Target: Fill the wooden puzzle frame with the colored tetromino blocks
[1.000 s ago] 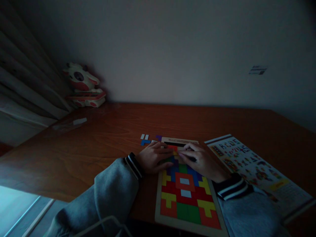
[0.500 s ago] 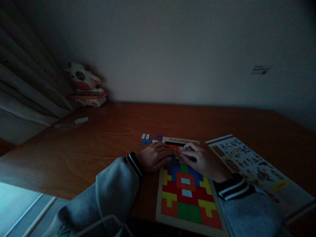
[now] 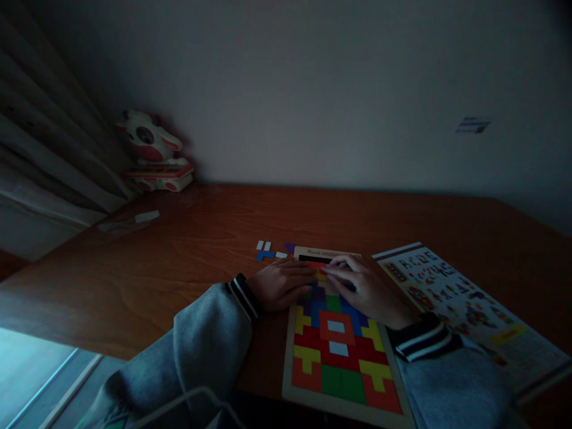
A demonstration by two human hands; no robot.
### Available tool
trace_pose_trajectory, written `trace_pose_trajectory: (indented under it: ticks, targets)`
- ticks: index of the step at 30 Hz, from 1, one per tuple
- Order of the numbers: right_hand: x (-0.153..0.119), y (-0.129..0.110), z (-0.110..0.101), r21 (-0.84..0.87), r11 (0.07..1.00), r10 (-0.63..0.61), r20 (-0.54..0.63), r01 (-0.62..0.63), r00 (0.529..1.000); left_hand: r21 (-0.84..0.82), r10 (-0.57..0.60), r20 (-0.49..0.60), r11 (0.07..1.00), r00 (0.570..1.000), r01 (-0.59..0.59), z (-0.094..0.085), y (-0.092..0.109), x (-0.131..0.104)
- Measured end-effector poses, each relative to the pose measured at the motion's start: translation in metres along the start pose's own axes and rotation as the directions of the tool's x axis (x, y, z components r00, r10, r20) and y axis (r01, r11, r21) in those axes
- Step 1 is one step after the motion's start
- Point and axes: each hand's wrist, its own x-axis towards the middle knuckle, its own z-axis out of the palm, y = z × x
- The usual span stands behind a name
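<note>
A wooden puzzle board (image 3: 289, 381) filled with coloured block pieces lies in front of me, its far end showing a dark gap. My left hand (image 3: 283, 283) lies flat over the board's upper left side, fingers stretched toward the middle. From the right, my right hand (image 3: 360, 289) reaches over the upper part, thumb and fingers drawn together near an orange-red piece (image 3: 317, 265); what they hold, if anything, is too small to make out. Beyond my left hand are a blue piece (image 3: 265, 255), a purple piece (image 3: 289, 247) and several white pieces (image 3: 267, 246).
A printed pattern sheet (image 3: 465, 310) lies right of the board, partly under my right sleeve. A cow-like toy (image 3: 154, 152) stands at the back left by the curtain (image 3: 49, 137). A pale strip (image 3: 147, 216) lies on the wooden table (image 3: 201, 238).
My right hand's fingers have shifted slightly away from me on the board's upper part, and more of the orange-red piece shows. My left hand has barely moved.
</note>
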Motion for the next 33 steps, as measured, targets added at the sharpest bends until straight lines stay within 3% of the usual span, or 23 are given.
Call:
trace_pose_trajectory:
  ticks: [4, 13, 21, 27, 33]
  targets:
    - [-0.002, 0.004, 0.003, 0.012, 1.0, -0.002, 0.008, 0.002, 1.0, 0.016, 0.019, -0.053, 1.0, 0.998, -0.019, 0.002, -0.003, 0.0]
    - [-0.003, 0.002, 0.004, -0.041, 0.999, -0.009, 0.038, 0.01, 0.999, 0.159, -0.03, -0.048, 0.987, 0.998, 0.038, 0.0, -0.005, -0.002]
    - [-0.003, 0.008, 0.007, 0.032, 0.999, 0.012, 0.022, -0.013, 1.0, 0.195, 0.046, -0.089, 0.98, 0.995, -0.028, 0.0, -0.011, -0.004]
    - [-0.002, 0.005, -0.001, 0.052, 0.998, 0.028, -0.029, -0.027, 0.999, 0.237, 0.003, -0.143, 0.971, 0.99, 0.031, -0.019, -0.022, -0.016]
    - [-0.001, 0.005, -0.006, 0.067, 0.996, 0.058, -0.091, -0.052, 0.994, 0.247, -0.039, -0.209, 0.965, 0.977, 0.091, -0.041, -0.042, -0.054]
